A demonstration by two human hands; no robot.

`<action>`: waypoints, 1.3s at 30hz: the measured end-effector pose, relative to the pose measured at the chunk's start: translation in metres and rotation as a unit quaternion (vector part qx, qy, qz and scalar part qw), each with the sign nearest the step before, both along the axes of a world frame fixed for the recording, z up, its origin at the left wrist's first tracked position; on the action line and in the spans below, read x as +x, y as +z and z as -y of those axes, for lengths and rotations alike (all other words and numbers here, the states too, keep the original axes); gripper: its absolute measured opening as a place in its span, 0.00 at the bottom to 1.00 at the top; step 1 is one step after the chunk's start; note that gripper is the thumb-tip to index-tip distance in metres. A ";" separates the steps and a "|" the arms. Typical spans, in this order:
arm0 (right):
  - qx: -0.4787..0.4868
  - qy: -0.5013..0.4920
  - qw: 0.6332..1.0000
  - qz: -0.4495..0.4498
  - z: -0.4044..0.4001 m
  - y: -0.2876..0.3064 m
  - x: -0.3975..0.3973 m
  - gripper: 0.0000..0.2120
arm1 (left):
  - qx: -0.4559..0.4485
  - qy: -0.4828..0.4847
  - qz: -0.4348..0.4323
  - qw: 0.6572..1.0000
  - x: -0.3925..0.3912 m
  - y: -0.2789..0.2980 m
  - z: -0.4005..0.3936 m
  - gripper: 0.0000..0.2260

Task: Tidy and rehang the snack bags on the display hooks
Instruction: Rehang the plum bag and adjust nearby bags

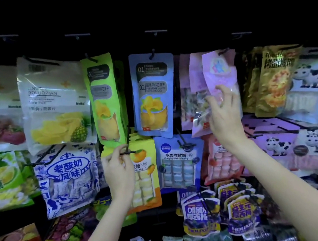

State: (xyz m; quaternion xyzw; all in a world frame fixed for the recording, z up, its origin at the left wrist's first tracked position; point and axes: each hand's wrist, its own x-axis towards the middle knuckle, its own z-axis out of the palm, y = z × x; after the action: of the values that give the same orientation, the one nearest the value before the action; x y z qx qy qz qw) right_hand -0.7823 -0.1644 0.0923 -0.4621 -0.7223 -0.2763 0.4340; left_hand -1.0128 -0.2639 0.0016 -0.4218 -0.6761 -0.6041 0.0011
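Head cam: right hand [223, 114] has a finger grip on the pink bag [220, 74], steadying it at its hook, while left hand [117, 167] pinches the lower hook [127, 152].

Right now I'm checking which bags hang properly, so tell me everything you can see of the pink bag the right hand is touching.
The pink bag is a glossy plastic pouch with a pale star-like emblem near its top and a clear lower part. It hangs tilted from a black hook in the upper row, in front of similar pink pouches. The right hand grips its lower part. Its print is too blurred to read.
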 end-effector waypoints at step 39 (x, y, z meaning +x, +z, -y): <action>-0.074 0.337 0.929 0.135 0.148 0.003 -0.333 0.12 | -0.276 0.136 -0.150 0.940 -0.242 -0.003 0.193 0.23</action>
State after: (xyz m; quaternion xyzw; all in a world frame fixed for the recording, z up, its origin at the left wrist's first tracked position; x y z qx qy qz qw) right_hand -1.1157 -0.3121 0.0949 -0.1804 -0.9058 -0.1190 0.3643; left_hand -1.2552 -0.4573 -0.0009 -0.3948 -0.8594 -0.3177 0.0682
